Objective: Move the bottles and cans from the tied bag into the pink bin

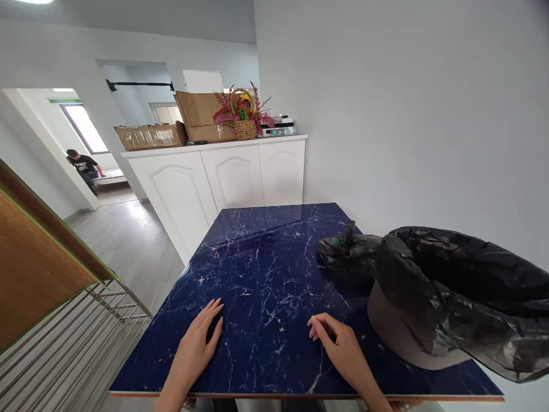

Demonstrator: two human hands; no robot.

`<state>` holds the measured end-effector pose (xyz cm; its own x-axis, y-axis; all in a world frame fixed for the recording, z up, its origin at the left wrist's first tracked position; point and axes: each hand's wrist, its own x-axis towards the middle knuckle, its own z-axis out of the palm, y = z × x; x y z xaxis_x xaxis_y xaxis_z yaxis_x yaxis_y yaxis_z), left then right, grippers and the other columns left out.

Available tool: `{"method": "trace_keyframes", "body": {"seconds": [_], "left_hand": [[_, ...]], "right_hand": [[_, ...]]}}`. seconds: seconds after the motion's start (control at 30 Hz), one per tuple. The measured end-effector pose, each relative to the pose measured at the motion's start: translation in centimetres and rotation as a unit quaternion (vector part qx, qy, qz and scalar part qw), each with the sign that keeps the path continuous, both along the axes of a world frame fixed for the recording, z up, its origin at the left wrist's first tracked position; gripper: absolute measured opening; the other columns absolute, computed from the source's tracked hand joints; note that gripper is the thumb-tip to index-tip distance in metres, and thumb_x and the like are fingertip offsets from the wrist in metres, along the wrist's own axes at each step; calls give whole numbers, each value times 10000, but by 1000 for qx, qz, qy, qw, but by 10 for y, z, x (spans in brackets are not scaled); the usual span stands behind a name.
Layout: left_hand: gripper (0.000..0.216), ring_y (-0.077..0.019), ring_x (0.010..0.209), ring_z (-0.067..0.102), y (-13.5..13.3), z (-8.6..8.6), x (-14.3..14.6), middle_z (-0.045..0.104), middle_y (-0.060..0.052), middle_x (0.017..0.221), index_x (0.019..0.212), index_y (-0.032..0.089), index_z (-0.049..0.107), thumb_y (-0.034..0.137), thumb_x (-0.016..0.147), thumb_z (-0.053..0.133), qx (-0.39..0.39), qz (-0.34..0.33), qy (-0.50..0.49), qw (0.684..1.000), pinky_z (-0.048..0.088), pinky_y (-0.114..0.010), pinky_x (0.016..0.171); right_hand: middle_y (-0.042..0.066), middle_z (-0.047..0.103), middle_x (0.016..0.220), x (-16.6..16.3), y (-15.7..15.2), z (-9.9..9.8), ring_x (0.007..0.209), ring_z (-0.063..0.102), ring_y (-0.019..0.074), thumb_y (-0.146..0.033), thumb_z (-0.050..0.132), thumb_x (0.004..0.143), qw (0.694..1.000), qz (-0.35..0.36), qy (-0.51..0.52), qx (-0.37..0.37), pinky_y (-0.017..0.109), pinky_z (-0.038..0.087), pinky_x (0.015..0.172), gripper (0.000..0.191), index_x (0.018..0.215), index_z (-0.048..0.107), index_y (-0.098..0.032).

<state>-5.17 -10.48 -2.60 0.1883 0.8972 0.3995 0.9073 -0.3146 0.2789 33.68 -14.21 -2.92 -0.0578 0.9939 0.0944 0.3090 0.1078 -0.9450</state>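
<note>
My left hand [198, 337] lies on the blue marble-patterned tabletop [261, 286], with fingers stretched forward and the thumb apart. Nothing is in it. My right hand [341, 346] rests near the front right of the table, its fingers curled in and their tips close to the thumb. I see nothing held there. To the right of that hand stands a grey bin [398, 329] lined with a black plastic bag [467, 320], whose wide mouth hangs over the rim. A bunched black plastic bundle [343, 249] lies behind it, against the bin.
A white cabinet [235, 174] behind the table carries cardboard boxes [150, 137], a flower basket [245, 129] and a plastic bottle [283, 131]. On the left are a metal rack [55, 337] and a wooden panel [43, 257]. A person [83, 166] sits in a far room.
</note>
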Motion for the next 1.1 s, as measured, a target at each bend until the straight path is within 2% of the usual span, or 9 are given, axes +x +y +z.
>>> {"method": "trace_keyframes", "body": {"seconds": [0.23, 0.37, 0.47, 0.57, 0.7, 0.77, 0.9, 1.1], "left_hand": [[422, -287, 1460, 580, 1, -2, -1, 625, -9, 1560, 1448, 325, 632, 480, 1078, 500, 18, -7, 1, 1000, 534, -532, 1185], [408, -282, 1466, 574, 1, -3, 0, 631, -12, 1554, 1435, 314, 639, 463, 1081, 500, 24, -16, 1, 1000, 514, -537, 1202], [405, -284, 1464, 576, 0, -3, 0, 637, -14, 1548, 1433, 312, 643, 453, 1075, 518, 28, -20, -1, 999, 514, -535, 1204], [401, -286, 1459, 580, -1, -3, -1, 642, -17, 1541, 1433, 313, 646, 445, 1077, 516, 30, -21, -2, 999, 526, -534, 1192], [386, -285, 1460, 579, -3, -2, -1, 650, -7, 1533, 1421, 323, 658, 424, 1072, 529, 30, -25, -11, 999, 527, -526, 1194], [385, -287, 1464, 575, -3, -2, -1, 647, -3, 1536, 1421, 328, 660, 421, 1071, 529, 27, -24, -13, 999, 523, -528, 1197], [397, -287, 1476, 562, -5, -1, -1, 634, -4, 1551, 1434, 326, 646, 438, 1078, 512, 13, -19, -13, 1000, 520, -535, 1199], [381, -273, 1480, 558, -7, -1, -1, 638, 9, 1547, 1416, 343, 655, 436, 1074, 516, 13, -21, -20, 999, 510, -511, 1213]], "right_hand": [[61, 758, 930, 1, 2, -8, 860, 734, 235, -591, 482, 1079, 1000, -6, -22, 15, 320, 555, 751, 423, 1034, 746, -264], [107, 704, 1187, 0, 3, -15, 980, 740, 246, -566, 483, 1080, 998, -34, -21, 38, 332, 600, 762, 387, 1158, 723, -273], [147, 553, 1439, 2, 8, -19, 1054, 735, 253, -552, 482, 1074, 995, -82, -19, 48, 339, 635, 733, 391, 1262, 684, -275], [173, 373, 1597, 7, 21, -20, 1018, 745, 248, -527, 486, 1060, 985, -143, -69, 69, 364, 650, 705, 414, 1331, 649, -261], [185, 34, 1755, 19, 48, -12, 946, 752, 250, -496, 489, 1031, 946, -239, -199, 97, 414, 639, 674, 487, 1406, 605, -208], [192, -35, 1765, 25, 64, -9, 876, 753, 231, -476, 477, 1024, 927, -267, -249, 82, 413, 623, 647, 509, 1424, 593, -184], [238, 57, 1740, 36, 90, -9, 682, 720, 158, -446, 463, 1015, 908, -300, -291, 38, 392, 592, 632, 540, 1456, 560, -151], [220, 224, 1676, 40, 99, -21, 657, 696, 153, -417, 442, 1017, 910, -280, -301, 50, 371, 553, 600, 497, 1420, 593, -167]]}}
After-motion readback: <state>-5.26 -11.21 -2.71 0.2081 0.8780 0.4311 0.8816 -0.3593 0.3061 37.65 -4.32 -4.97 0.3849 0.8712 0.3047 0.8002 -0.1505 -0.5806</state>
